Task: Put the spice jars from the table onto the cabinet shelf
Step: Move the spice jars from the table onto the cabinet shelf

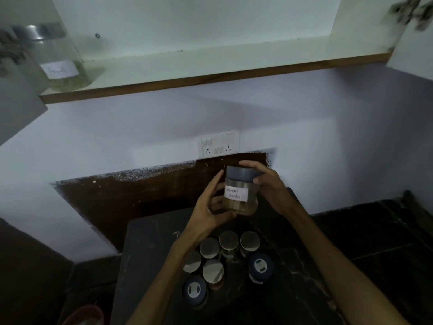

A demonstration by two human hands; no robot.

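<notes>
Right hand [267, 184] wraps the jar [240, 192] lid from the right | left hand [212, 208] cups its base, both pinching it upright mid-frame above the counter [304, 289] | shelf [210, 64] lies up and left | other jars [228, 241] wait at lower centre.

My clear glass jar [240, 193] shows brown powder, a grey-blue lid and a white handwritten label. Below, round jars [228, 241] carry shiny silver lids beside two dark-blue ones [260, 266] on the black speckled table [150, 266].
</notes>
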